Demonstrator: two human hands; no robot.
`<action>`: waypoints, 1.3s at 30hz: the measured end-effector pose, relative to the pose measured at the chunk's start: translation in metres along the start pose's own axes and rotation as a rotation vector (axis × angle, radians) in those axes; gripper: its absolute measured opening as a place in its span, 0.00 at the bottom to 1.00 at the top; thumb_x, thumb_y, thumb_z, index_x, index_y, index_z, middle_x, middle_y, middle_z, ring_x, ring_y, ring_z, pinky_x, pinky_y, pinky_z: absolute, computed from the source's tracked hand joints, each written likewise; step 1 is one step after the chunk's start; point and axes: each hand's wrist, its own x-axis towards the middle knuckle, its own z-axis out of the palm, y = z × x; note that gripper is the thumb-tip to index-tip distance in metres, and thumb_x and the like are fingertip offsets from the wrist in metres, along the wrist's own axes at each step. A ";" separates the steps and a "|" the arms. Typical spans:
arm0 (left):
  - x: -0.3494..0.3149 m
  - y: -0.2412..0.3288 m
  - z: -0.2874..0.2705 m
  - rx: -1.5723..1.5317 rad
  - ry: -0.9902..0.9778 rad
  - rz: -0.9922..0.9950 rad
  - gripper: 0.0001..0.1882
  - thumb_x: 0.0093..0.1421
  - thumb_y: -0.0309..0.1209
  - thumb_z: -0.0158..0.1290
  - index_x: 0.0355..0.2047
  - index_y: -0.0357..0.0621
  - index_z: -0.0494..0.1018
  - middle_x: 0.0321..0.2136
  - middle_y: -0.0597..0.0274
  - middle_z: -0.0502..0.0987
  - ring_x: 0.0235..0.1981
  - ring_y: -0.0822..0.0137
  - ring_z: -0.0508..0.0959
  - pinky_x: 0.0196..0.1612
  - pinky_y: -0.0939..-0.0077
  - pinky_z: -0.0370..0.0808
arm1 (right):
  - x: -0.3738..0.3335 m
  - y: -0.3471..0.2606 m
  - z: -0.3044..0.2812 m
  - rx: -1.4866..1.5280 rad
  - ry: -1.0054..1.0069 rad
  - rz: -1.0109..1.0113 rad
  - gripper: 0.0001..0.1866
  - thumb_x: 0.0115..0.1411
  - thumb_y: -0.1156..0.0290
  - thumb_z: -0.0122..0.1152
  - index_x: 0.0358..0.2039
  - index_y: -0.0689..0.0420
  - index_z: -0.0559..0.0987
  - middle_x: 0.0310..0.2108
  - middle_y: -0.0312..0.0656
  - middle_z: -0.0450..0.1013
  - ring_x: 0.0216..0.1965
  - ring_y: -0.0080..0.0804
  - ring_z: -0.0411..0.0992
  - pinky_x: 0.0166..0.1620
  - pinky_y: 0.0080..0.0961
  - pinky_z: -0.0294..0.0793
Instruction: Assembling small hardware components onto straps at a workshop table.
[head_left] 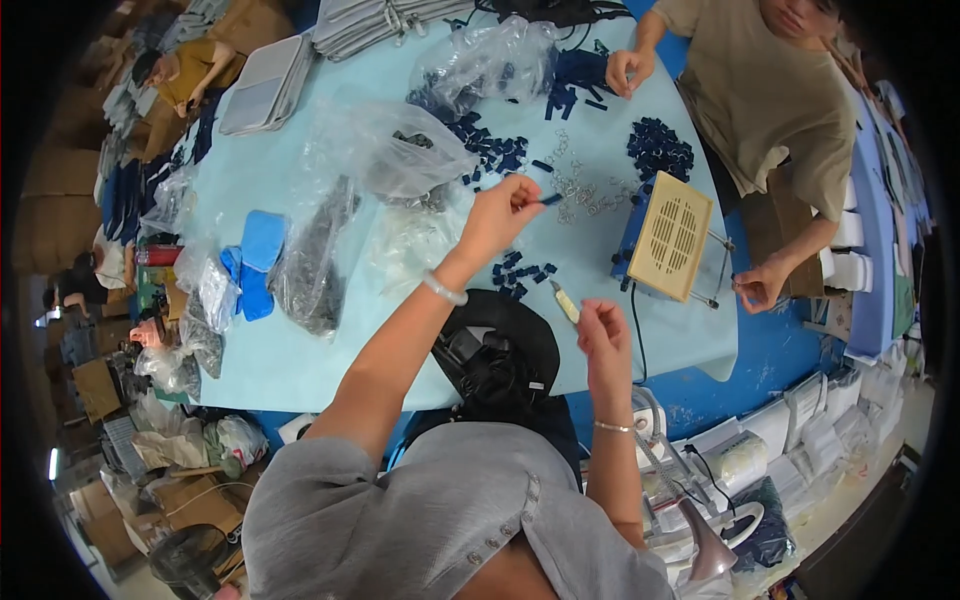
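My left hand (503, 212) reaches out over the table, its thumb and fingers pinching a small dark blue tab (550, 200). Beside that tab lie scattered small metal-looking rings (588, 195). My right hand (604, 338) is raised near the table's front edge with its fingers bent together; whatever is in them, if anything, is hidden. Just left of it rests a cutter with a cream handle (566, 303). Small cut blue pieces (520, 274) sit between my hands, and a larger heap of blue tabs (490, 148) lies beyond my left hand.
A blue box with a cream grille (672, 236) stands at the right, its black cord (636, 335) hanging down. Clear plastic bags (390, 150) cover the left middle. A black cap-like item (500, 345) lies nearest me. Across the table, a co-worker's hands (628, 72) flank another blue heap (660, 148).
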 end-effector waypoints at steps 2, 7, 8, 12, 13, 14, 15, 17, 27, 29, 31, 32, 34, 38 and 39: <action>-0.028 0.027 -0.011 -0.042 -0.055 -0.038 0.08 0.49 0.24 0.57 0.30 0.37 0.71 0.26 0.59 0.77 0.27 0.70 0.77 0.32 0.80 0.73 | 0.006 -0.017 0.017 -0.216 0.054 -0.228 0.10 0.57 0.70 0.57 0.38 0.59 0.72 0.23 0.28 0.63 0.20 0.13 0.56 0.24 0.11 0.54; -0.078 0.074 -0.031 -0.065 -0.172 0.009 0.09 0.49 0.22 0.57 0.31 0.36 0.71 0.26 0.61 0.77 0.28 0.74 0.77 0.34 0.81 0.74 | 0.004 -0.047 0.049 -0.560 0.013 -0.477 0.09 0.54 0.71 0.61 0.34 0.59 0.74 0.17 0.26 0.59 0.19 0.13 0.53 0.22 0.12 0.52; -0.084 0.079 -0.034 -0.065 -0.163 0.015 0.09 0.49 0.22 0.57 0.31 0.36 0.71 0.26 0.61 0.77 0.28 0.74 0.77 0.34 0.81 0.74 | 0.002 -0.049 0.051 -0.686 -0.004 -0.504 0.08 0.53 0.71 0.62 0.31 0.59 0.75 0.16 0.26 0.58 0.18 0.13 0.53 0.22 0.13 0.52; -0.107 0.085 -0.044 -0.180 -0.134 0.064 0.10 0.50 0.22 0.57 0.34 0.37 0.71 0.28 0.65 0.75 0.31 0.77 0.76 0.35 0.81 0.73 | -0.009 -0.048 0.061 -0.625 0.018 -0.575 0.06 0.55 0.70 0.59 0.28 0.60 0.75 0.17 0.26 0.63 0.19 0.11 0.53 0.21 0.13 0.51; -0.110 0.084 -0.044 -0.339 -0.132 0.045 0.10 0.51 0.22 0.57 0.35 0.38 0.70 0.29 0.65 0.74 0.32 0.76 0.75 0.37 0.81 0.73 | -0.012 -0.049 0.063 -0.626 0.011 -0.586 0.06 0.55 0.70 0.59 0.28 0.60 0.75 0.17 0.26 0.63 0.19 0.11 0.53 0.21 0.13 0.51; -0.114 0.083 -0.044 -0.338 -0.124 0.054 0.10 0.51 0.22 0.57 0.35 0.38 0.70 0.29 0.65 0.74 0.32 0.76 0.75 0.37 0.81 0.73 | -0.015 -0.049 0.064 -0.499 -0.007 -0.533 0.06 0.56 0.70 0.58 0.28 0.60 0.75 0.18 0.26 0.63 0.20 0.11 0.53 0.22 0.12 0.51; -0.118 0.082 -0.045 -0.471 -0.147 0.008 0.10 0.51 0.22 0.57 0.34 0.37 0.70 0.29 0.65 0.74 0.31 0.75 0.75 0.37 0.81 0.73 | -0.018 -0.050 0.066 -0.373 -0.026 -0.478 0.07 0.57 0.70 0.58 0.27 0.61 0.76 0.19 0.25 0.64 0.20 0.10 0.54 0.23 0.11 0.51; -0.128 0.085 -0.045 -0.603 -0.167 -0.026 0.10 0.51 0.22 0.57 0.34 0.37 0.70 0.29 0.64 0.74 0.30 0.75 0.75 0.37 0.82 0.73 | -0.027 -0.053 0.069 -0.362 -0.041 -0.452 0.07 0.57 0.70 0.57 0.27 0.61 0.76 0.20 0.25 0.64 0.21 0.10 0.54 0.23 0.11 0.52; -0.147 0.107 -0.047 -0.755 -0.139 -0.167 0.10 0.61 0.33 0.48 0.36 0.37 0.69 0.29 0.63 0.74 0.30 0.75 0.75 0.36 0.81 0.73 | -0.050 -0.056 0.075 -0.407 -0.098 -0.512 0.08 0.57 0.69 0.57 0.29 0.61 0.76 0.20 0.24 0.63 0.21 0.10 0.52 0.23 0.11 0.49; -0.149 0.108 -0.047 -0.788 -0.148 -0.172 0.10 0.61 0.33 0.48 0.37 0.37 0.69 0.29 0.63 0.74 0.30 0.75 0.75 0.35 0.82 0.73 | -0.056 -0.060 0.074 -0.331 -0.123 -0.408 0.08 0.58 0.68 0.56 0.30 0.60 0.77 0.19 0.23 0.62 0.20 0.09 0.51 0.22 0.11 0.48; -0.150 0.107 -0.045 -0.852 -0.181 -0.194 0.11 0.62 0.33 0.47 0.37 0.37 0.69 0.29 0.63 0.74 0.29 0.75 0.74 0.35 0.82 0.72 | -0.058 -0.062 0.071 -0.254 -0.146 -0.305 0.08 0.58 0.68 0.56 0.31 0.60 0.77 0.19 0.23 0.61 0.20 0.09 0.50 0.21 0.11 0.46; -0.151 0.107 -0.045 -0.852 -0.183 -0.191 0.11 0.62 0.33 0.47 0.37 0.37 0.69 0.29 0.63 0.74 0.29 0.75 0.74 0.35 0.82 0.72 | -0.057 -0.060 0.068 -0.197 -0.187 -0.270 0.08 0.58 0.68 0.56 0.31 0.60 0.77 0.19 0.22 0.60 0.19 0.09 0.49 0.21 0.12 0.45; -0.152 0.106 -0.043 -0.882 -0.171 -0.218 0.11 0.61 0.33 0.48 0.37 0.37 0.70 0.29 0.63 0.74 0.29 0.76 0.74 0.34 0.83 0.72 | -0.056 -0.060 0.066 -0.139 -0.229 -0.239 0.09 0.58 0.67 0.55 0.32 0.59 0.77 0.18 0.22 0.59 0.19 0.09 0.48 0.21 0.12 0.44; -0.153 0.102 -0.044 -0.807 -0.129 -0.182 0.11 0.60 0.32 0.49 0.38 0.36 0.70 0.28 0.61 0.75 0.29 0.74 0.75 0.34 0.82 0.72 | -0.057 -0.057 0.064 -0.481 -0.178 -0.443 0.09 0.58 0.69 0.54 0.31 0.61 0.77 0.18 0.26 0.62 0.18 0.13 0.53 0.21 0.14 0.51; -0.152 0.101 -0.045 -0.792 -0.111 -0.167 0.11 0.60 0.32 0.49 0.38 0.36 0.70 0.28 0.62 0.75 0.28 0.75 0.75 0.34 0.82 0.72 | -0.058 -0.056 0.065 -0.655 -0.152 -0.596 0.08 0.58 0.69 0.53 0.31 0.61 0.76 0.17 0.28 0.64 0.18 0.15 0.56 0.21 0.15 0.54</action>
